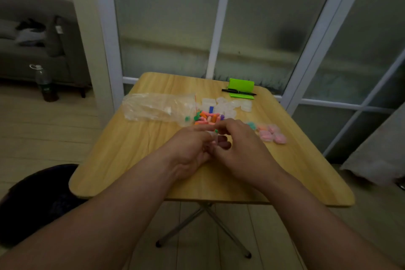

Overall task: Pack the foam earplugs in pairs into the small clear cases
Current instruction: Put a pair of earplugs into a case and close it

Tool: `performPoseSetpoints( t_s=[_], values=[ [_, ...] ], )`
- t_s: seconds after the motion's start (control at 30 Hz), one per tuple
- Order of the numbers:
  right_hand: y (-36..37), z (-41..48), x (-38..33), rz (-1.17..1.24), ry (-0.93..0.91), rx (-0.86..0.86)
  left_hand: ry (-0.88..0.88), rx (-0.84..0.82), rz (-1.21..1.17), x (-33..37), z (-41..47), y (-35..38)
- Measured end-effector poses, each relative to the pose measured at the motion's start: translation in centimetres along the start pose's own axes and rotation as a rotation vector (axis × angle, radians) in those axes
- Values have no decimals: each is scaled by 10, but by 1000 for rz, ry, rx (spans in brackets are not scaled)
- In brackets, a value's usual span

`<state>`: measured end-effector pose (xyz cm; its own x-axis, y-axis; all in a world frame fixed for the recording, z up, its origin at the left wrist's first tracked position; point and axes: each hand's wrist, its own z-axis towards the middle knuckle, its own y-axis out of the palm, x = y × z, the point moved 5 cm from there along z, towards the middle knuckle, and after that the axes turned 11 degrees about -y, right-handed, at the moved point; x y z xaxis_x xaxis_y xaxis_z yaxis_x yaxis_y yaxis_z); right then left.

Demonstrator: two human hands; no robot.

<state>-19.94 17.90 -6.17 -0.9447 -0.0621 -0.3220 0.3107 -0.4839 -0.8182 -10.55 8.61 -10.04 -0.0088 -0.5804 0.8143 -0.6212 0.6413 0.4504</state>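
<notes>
Curled towards each other over the middle of the table point(122, 160), our two hands meet fingertip to fingertip. Our left hand point(192, 149) bends its fingers round what looks like a small clear case point(210, 133), mostly hidden by our knuckles; our right hand point(240, 149) pinches a green earplug point(216, 131) right against it, only a speck showing. Just beyond our fingers lies the heap of loose earplugs point(208, 117), orange, pink, green and purple, at the mouth of a plastic bag point(153, 106) lying to the left; behind the heap sit the empty cases point(228, 105). Right of our right hand lie the filled cases point(271, 135), pink inside. At the far edge stands a green box point(241, 84) with a black pen point(238, 92) across it; a bottle point(45, 83) stands on the floor near the sofa point(32, 57).
</notes>
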Motion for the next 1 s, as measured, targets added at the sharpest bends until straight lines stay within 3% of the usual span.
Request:
performPoseSetpoints(
  t_s=[0.2,0.4,0.53,0.73,1.0],
  values=[
    [-10,-6,8,-144,20,18,31,20,10,-6,4,22],
    [-19,-13,37,-122,77,2,-18,19,26,-15,15,47],
    [-32,-13,74,-171,199,69,60,159,57,-4,15,50],
    [-29,-3,104,-306,302,28,158,272,34,10,19,34],
    [-27,-1,114,-156,313,104,172,280,32,15,21,25]
  ],
)
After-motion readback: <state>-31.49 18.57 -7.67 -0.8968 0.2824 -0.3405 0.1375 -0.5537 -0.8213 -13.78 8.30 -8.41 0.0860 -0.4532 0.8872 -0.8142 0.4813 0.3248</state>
